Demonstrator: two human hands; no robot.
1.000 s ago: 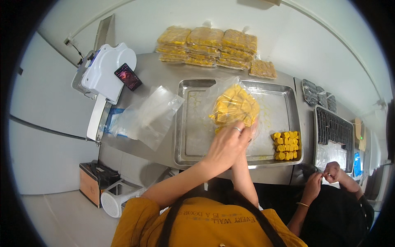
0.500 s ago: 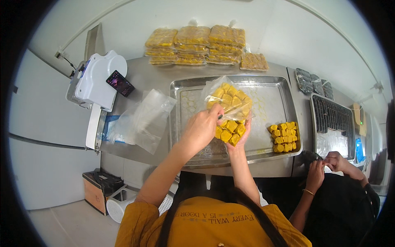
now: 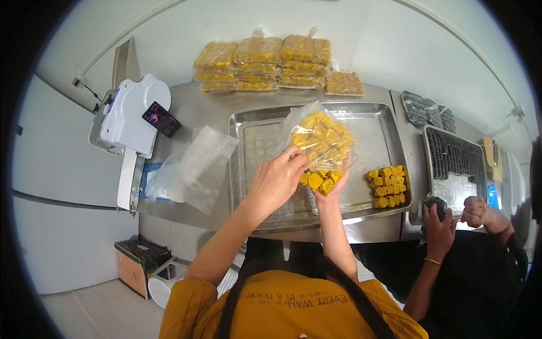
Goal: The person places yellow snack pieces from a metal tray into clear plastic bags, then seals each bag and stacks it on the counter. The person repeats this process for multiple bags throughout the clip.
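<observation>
A clear plastic bag (image 3: 320, 134) of yellow bite-sized pieces is held over a metal tray. My left hand (image 3: 275, 179), a ring on one finger, pinches the bag's near left edge. From below and the right, my right hand (image 3: 332, 189) cups the filled bag, its fingers partly hidden behind it. Several uncovered yellow pieces (image 3: 322, 182) stick out of the bag's mouth toward me. In the tray's near right corner sits a block of similar yellow pieces (image 3: 387, 186) in rows.
The metal tray (image 3: 232, 169) lies on a steel table. Loose clear bags (image 3: 197, 164) and a white machine (image 3: 135, 113) with a phone (image 3: 162, 118) are at left. Packed yellow bags (image 3: 257, 65) stand stacked behind. At right, a co-worker's hands (image 3: 443, 226) work near a tray of dark pieces (image 3: 454, 158).
The bag has come farther down over the yellow pieces, leaving fewer uncovered. My left hand has shifted slightly left and nearer to me. The co-worker's hands have moved apart.
</observation>
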